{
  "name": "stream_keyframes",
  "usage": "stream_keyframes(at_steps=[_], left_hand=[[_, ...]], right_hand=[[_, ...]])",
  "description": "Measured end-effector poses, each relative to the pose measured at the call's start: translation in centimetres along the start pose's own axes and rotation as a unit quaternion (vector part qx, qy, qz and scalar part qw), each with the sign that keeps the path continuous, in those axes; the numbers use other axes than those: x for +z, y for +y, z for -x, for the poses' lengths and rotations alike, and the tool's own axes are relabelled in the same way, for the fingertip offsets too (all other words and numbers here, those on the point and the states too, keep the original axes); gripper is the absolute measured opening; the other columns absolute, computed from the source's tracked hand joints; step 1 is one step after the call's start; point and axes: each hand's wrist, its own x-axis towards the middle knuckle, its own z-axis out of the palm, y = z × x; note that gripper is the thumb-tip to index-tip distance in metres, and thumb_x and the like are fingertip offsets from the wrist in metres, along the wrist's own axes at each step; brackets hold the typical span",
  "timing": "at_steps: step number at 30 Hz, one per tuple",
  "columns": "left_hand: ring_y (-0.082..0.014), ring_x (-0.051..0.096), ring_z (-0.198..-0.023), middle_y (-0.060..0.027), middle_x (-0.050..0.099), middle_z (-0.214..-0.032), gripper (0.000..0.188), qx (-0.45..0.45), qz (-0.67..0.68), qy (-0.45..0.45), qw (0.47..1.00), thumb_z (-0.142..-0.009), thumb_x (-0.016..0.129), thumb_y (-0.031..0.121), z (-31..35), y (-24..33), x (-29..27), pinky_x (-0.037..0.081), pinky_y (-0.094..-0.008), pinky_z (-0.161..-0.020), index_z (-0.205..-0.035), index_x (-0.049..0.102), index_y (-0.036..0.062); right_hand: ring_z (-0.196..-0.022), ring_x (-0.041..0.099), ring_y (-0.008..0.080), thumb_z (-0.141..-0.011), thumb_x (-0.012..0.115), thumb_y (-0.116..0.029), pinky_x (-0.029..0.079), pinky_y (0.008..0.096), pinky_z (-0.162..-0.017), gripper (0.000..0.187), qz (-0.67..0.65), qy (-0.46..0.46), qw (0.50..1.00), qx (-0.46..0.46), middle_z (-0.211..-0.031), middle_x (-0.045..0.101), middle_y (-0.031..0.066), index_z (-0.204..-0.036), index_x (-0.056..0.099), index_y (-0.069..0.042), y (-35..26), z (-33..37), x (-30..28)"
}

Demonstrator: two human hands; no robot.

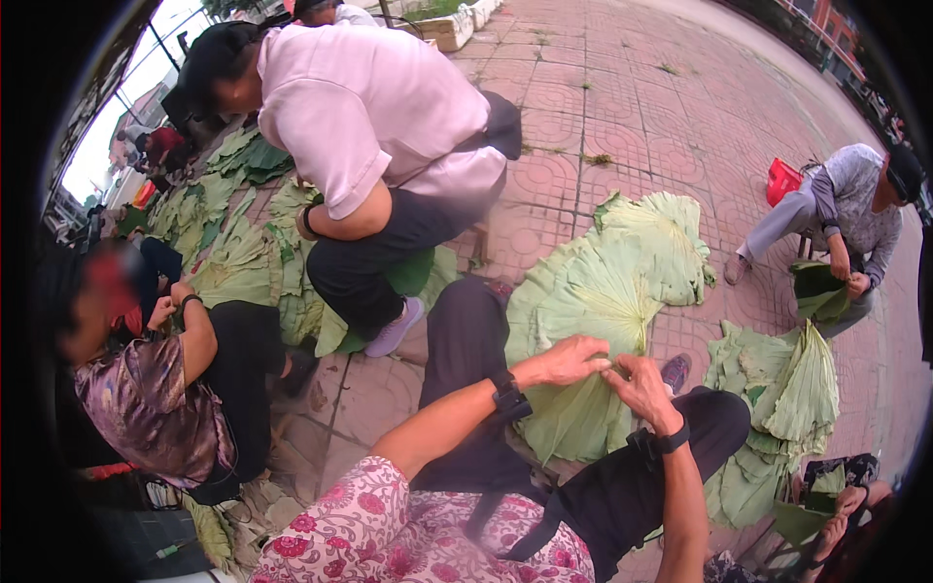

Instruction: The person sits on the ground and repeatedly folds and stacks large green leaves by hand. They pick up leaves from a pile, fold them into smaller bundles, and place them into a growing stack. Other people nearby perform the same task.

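One broad, ribbed, pale green lotus leaf (pixel 593 301), edge pinched by closed fingertips of left hand (pixel 571 360) and right hand (pixel 641 384).

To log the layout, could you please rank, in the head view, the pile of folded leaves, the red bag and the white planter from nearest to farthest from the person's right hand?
From the right hand:
1. Pile of folded leaves, just to its right.
2. Red bag, upper right.
3. White planter, top, far back.
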Motion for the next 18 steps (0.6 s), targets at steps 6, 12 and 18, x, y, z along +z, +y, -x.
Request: stream_keyframes(at_steps=[6, 12, 18], left_hand=[[-0.0458, 0.06, -0.082, -0.0229, 0.061, -0.082, 0.019, -0.014, -0.083, -0.003, 0.996, -0.096, 0.057, 0.021, 0.0, -0.8, 3.1, 0.045, -0.0536, -0.073, -0.097, 0.056, 0.0024], [-0.0477, 0.06, -0.075, -0.0243, 0.06, -0.073, 0.019, -0.079, -0.104, 0.101, 0.986, -0.094, 0.057, 0.019, -0.3, -0.1, 3.4, 0.046, -0.0551, -0.068, -0.088, 0.056, 0.0014], [-0.0465, 0.066, -0.077, -0.0268, 0.064, -0.074, 0.02, -0.11, -0.181, 0.164, 0.963, -0.086, 0.059, 0.014, -0.6, -0.6, 5.1, 0.051, -0.0525, -0.068, -0.091, 0.059, -0.0056]], right_hand=[[-0.063, 0.062, 0.0451, -0.085, 0.067, -0.021, 0.047, 0.0521, -0.061, 0.023, 0.12, 0.047, 0.991, -0.044, -0.063, 0.06, 0.024, -0.075, 0.063, 0.0, 2.9, 1.0, 2.4], [-0.058, 0.061, 0.0441, -0.081, 0.067, -0.021, 0.047, 0.0513, -0.056, 0.024, 0.171, 0.155, 0.972, -0.054, -0.061, 0.06, 0.0219, -0.07, 0.059, -0.002, 3.3, -0.9, 4.9], [-0.059, 0.061, 0.0441, -0.079, 0.067, -0.02, 0.046, 0.0514, -0.056, 0.022, 0.202, 0.207, 0.957, -0.033, -0.06, 0.059, 0.022, -0.067, 0.057, -0.004, 4.3, -1.3, 6.2]])
